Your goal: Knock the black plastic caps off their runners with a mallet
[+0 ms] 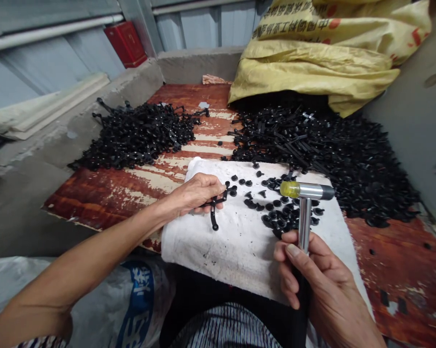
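My left hand point(196, 193) is closed on a black plastic strip of small parts point(215, 209), which rests on a white cloth pad point(235, 246). My right hand point(312, 275) grips the metal handle of a small hammer point(306, 191) with a yellow tip and a grey tip. The hammer head hovers over several loose black caps point(275, 212) scattered on the pad's right half.
A worn red board point(131, 186) carries a pile of black strips point(138, 133) at the left and a bigger heap of black parts point(333, 150) at the right. A yellow sack point(326, 53) lies behind. A red box point(126, 43) stands on the far ledge.
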The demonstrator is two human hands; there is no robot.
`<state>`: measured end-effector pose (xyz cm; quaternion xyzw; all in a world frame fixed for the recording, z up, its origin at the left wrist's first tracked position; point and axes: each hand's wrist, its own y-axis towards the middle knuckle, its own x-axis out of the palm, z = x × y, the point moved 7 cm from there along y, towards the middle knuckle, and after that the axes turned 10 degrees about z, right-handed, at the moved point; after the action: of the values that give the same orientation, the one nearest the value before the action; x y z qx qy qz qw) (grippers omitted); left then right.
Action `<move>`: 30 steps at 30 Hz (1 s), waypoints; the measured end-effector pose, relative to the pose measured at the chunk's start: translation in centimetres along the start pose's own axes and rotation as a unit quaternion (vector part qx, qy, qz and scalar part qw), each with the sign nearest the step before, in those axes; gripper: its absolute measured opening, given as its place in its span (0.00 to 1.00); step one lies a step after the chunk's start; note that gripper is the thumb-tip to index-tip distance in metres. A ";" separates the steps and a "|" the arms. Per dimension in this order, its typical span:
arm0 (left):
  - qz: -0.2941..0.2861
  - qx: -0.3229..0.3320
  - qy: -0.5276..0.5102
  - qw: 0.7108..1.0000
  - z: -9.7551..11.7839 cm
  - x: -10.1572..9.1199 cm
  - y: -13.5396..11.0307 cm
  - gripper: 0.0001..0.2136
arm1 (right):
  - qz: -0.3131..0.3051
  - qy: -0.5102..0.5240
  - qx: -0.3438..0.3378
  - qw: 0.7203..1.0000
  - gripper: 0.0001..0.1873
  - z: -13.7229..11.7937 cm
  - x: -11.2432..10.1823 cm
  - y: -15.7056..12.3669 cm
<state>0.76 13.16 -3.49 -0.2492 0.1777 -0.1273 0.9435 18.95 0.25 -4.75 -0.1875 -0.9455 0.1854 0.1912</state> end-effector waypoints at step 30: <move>0.024 -0.004 0.035 0.999 0.1 -0.1 -0.1 0.11 | -0.011 -0.012 0.002 1.000 0.15 0.3 -0.2 0.2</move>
<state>0.69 13.17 -3.35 -0.2439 0.2167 -0.1126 0.9385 19.01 0.23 -5.15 -0.1751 -0.9492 0.1871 0.1825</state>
